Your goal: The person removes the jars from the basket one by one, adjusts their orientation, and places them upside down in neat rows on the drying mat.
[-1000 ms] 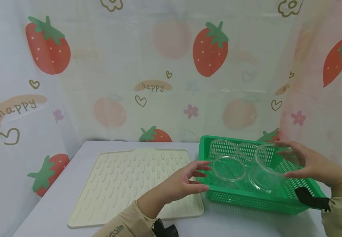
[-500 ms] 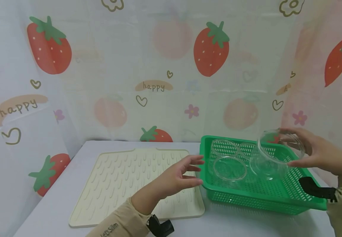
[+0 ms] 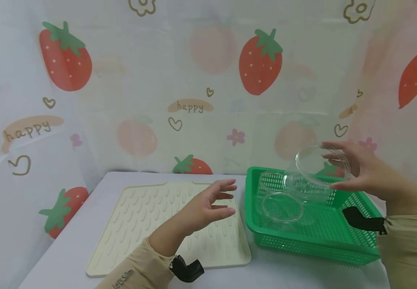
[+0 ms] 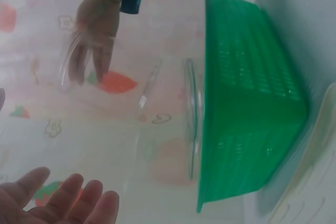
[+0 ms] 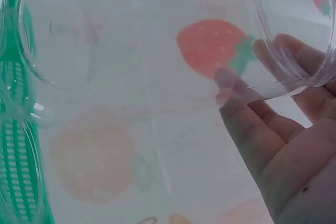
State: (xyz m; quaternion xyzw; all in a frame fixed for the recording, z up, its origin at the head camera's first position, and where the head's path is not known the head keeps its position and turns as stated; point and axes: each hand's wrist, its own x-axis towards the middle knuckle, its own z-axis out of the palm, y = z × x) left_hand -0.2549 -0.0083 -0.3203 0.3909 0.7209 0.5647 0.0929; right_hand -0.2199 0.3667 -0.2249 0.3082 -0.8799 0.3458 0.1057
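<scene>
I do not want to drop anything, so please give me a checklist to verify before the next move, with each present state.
1. Jar gripped by right hand: ok.
2. Jar upright: not ok, it is tilted.
3. Jar raised above the rim of the basket: ok, seen in the left wrist view.
4. Left hand free: ok, it holds nothing.
5. Mat flat on table: ok.
6. Jar dry: cannot tell.

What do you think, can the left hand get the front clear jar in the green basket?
Probably yes: the left hand looks empty, just left of the green basket, which is open on top, and nothing seems to cover the front clear jar.
</scene>
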